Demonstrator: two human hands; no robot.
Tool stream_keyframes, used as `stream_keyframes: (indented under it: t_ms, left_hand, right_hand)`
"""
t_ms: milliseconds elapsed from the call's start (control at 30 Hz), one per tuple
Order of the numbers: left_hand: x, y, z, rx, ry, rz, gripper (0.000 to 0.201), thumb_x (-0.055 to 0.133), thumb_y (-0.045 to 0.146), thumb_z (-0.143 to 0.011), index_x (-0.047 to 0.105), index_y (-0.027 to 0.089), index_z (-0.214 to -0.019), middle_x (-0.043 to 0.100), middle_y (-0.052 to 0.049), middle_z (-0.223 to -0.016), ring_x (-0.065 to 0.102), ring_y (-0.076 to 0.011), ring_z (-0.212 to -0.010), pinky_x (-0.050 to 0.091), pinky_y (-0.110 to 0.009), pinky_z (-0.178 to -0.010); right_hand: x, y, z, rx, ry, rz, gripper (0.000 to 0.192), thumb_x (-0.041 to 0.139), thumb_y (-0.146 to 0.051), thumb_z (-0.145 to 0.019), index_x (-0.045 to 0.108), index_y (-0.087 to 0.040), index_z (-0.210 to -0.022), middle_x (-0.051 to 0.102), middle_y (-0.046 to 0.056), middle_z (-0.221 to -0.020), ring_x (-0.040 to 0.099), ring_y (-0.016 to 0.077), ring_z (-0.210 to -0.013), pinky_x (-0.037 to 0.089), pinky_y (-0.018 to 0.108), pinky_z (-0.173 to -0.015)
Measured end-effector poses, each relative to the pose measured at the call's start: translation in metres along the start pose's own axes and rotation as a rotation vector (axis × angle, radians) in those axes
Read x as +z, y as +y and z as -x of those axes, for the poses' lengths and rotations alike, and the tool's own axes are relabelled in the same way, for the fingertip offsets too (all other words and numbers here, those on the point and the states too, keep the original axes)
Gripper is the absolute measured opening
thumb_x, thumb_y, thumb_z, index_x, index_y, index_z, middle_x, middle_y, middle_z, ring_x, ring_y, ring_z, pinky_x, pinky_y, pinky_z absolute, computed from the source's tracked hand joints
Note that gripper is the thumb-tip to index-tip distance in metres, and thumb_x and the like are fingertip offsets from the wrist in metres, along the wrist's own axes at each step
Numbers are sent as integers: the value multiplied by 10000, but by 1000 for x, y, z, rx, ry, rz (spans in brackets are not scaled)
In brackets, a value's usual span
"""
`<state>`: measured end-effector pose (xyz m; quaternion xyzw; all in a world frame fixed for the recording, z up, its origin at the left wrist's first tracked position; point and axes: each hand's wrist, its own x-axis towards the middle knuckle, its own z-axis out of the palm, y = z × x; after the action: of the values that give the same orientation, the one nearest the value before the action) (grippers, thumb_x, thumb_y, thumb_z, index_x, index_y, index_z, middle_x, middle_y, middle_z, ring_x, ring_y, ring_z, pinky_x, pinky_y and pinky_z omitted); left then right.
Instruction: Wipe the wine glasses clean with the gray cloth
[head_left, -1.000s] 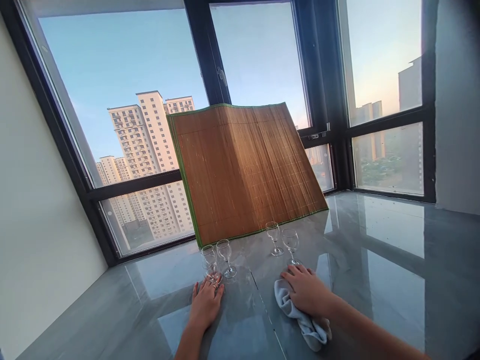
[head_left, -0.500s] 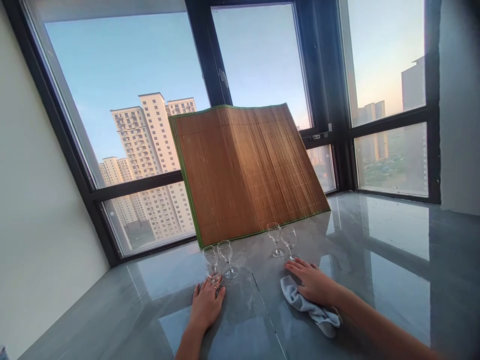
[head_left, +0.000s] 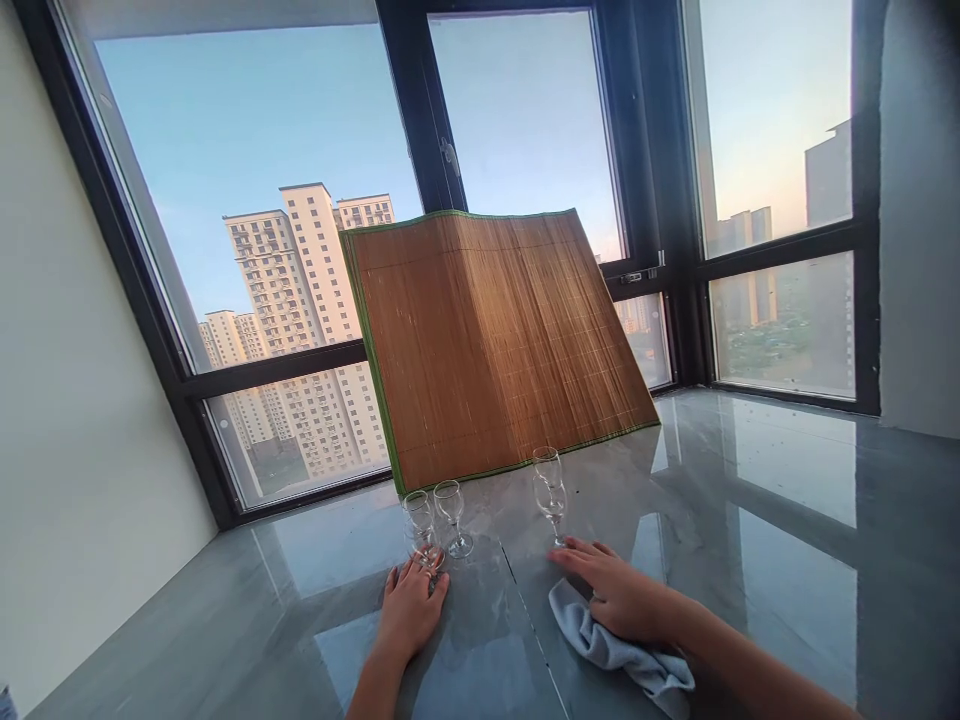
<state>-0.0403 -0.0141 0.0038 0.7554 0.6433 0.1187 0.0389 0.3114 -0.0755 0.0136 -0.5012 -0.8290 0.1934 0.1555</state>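
i see the counter (head_left: pixel 750 560), a bamboo mat (head_left: pixel 495 340) leaning on the window, then my right hand (head_left: pixel 619 595) flat and open on the cloth (head_left: pixel 622 650), left hand (head_left: pixel 411 610) open, fingertips at a glass (head_left: pixel 420 525) base, two more glasses (head_left: pixel 551 495) near.

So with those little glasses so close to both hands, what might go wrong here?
The right hand lies flat on a cloth, its fingertips close to the foot of a stemmed glass; a wider swipe could tip it. The left hand touches the base of another glass standing close beside its neighbour, so a nudge might knock them together. The glossy tabletop may let glasses slide.
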Motion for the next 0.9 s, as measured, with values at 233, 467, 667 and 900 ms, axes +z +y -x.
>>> stream_keyframes:
  t_ms: [233,467,667,900]
  left_hand:
    - [-2,2,2,-1,-6,11,594,313,464,-938,430,250,-1480,337,-21,-1583,235,-232,-1490,117,-504,-1216]
    - [-5,5,4,-2,-25,-39,589,315,456,-934,431,262,-1478,352,-7,-1576,247,-213,-1486,134,-500,-1215]
    - [-3,1,2,13,-20,-25,591,319,480,-937,421,275,-1482,362,-7,-1573,231,-211,-1492,139,-500,-1215]
    - [6,-8,-5,-2,128,176,514,457,458,-887,589,258,-1341,468,-59,-1512,365,-243,-1431,211,-473,-1198]
  right_hand:
    - [17,-45,-11,-226,-100,-93,933,499,-112,-596,381,-263,-1509,405,59,-1557,204,288,-1496,95,530,-1214]
    - [48,-79,-73,-308,-141,-71,937,549,-166,-586,386,-254,-1505,405,68,-1557,182,358,-1489,98,585,-1193]
    - [48,-85,-77,-410,52,-55,812,561,-155,-536,580,-269,-1340,575,49,-1394,252,355,-1442,116,540,-1187]
    - [13,-25,-44,-160,127,125,629,548,-175,-601,652,-230,-1219,607,85,-1290,438,324,-1287,262,509,-1122]
